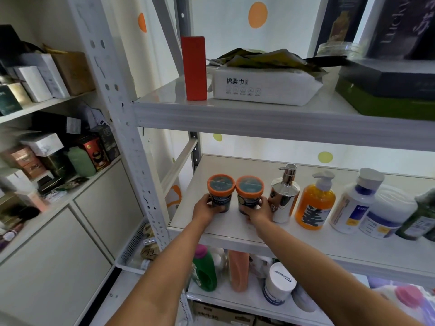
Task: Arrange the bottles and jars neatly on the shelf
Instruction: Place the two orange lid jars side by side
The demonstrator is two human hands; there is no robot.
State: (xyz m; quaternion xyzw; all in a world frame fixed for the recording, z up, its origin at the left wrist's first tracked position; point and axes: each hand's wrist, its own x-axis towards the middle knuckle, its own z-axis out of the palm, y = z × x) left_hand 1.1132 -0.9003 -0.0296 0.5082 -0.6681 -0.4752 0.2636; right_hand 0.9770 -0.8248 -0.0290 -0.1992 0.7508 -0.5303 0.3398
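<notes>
Two dark jars with orange-rimmed lids stand side by side at the left end of the white middle shelf (pixel 221 228). My left hand (pixel 204 209) grips the left jar (pixel 220 190) and my right hand (pixel 257 211) grips the right jar (pixel 249 192). To their right runs a row: a chrome pump dispenser (pixel 283 198), an orange pump bottle (pixel 314 207), a white bottle with a grey cap (pixel 353 203), a wide white jar (pixel 387 216) and a dark green bottle (pixel 419 220) at the frame edge.
The upper shelf holds a red box (pixel 194 68), a tissue pack (pixel 263 87) and dark boxes (pixel 386 90). The lower shelf holds a green bottle (pixel 204 270), a peach bottle (pixel 239 270) and a white tub (pixel 279 285). A grey upright post (pixel 131 142) stands left, beside a cabinet with boxes.
</notes>
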